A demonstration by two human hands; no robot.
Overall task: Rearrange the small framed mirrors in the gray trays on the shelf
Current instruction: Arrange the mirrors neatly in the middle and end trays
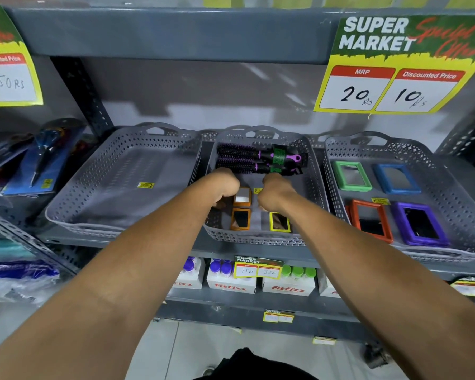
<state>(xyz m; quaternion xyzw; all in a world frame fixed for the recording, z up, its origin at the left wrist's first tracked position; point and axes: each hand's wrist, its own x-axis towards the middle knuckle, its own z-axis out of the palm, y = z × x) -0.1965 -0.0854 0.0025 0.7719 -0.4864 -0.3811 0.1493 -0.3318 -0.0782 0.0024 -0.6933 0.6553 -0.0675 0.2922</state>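
Three gray perforated trays stand on the shelf. The middle tray (317, 187) holds small framed mirrors at its front: an orange one (242, 197) tilted up and reflecting white, another orange one (240, 219) and a yellow one (279, 222) lying flat. My left hand (225, 187) reaches into this tray, fingers curled down at the tilted orange mirror's left edge. My right hand (274, 193) is curled over the tray floor just right of it, and its fingertips are hidden. The right tray (450, 193) holds larger mirrors framed in green (351, 175), blue (396, 178), red-orange (369, 219) and purple (420, 223).
The left tray (80, 193) holds only a yellow sticker (145, 185). Purple-and-black round hairbrushes (247, 157) lie across the back of the middle tray. Packaged scissors (43, 157) sit at far left. A price sign (395, 67) hangs at upper right. Boxed bottles (231, 278) fill the lower shelf.
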